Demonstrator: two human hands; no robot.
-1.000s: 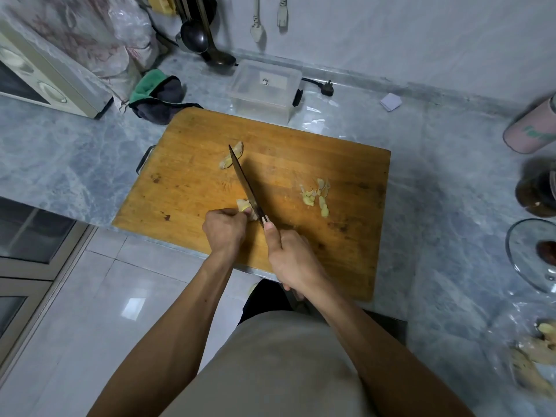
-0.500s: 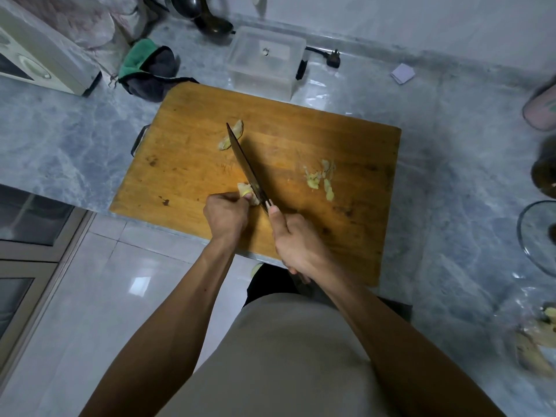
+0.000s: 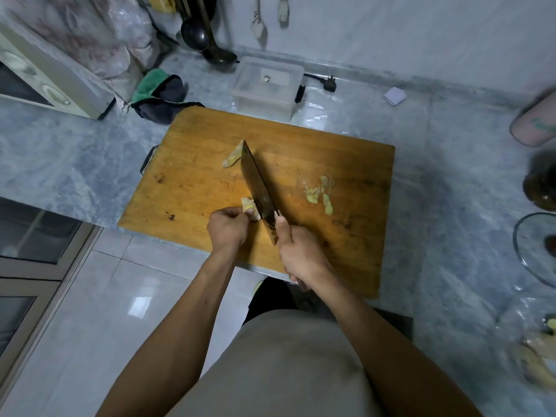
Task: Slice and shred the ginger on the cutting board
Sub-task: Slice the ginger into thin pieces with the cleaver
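Observation:
A wooden cutting board (image 3: 346, 236) lies on the grey marble counter. My left hand (image 3: 228, 227) pinches a small pale ginger piece (image 3: 249, 207) near the board's front edge. My right hand (image 3: 301, 254) grips the handle of a dark cleaver (image 3: 258, 188), whose blade stands right against the ginger piece and points away from me. A second ginger chunk (image 3: 233, 156) lies by the blade tip. A small heap of cut ginger bits (image 3: 320, 194) sits on the right half of the board.
Behind the board stand a clear plastic box (image 3: 266, 85) and a green and dark cloth (image 3: 159, 91). A microwave (image 3: 45, 82) is at far left. At right are a pink bottle (image 3: 535, 124), a dark jar (image 3: 541, 188) and a glass bowl (image 3: 532, 248). More ginger (image 3: 538, 350) lies at bottom right.
The cleaver has tilted so its broad side shows more, still against the held ginger. The view swung down and back up; both hands stay in place.

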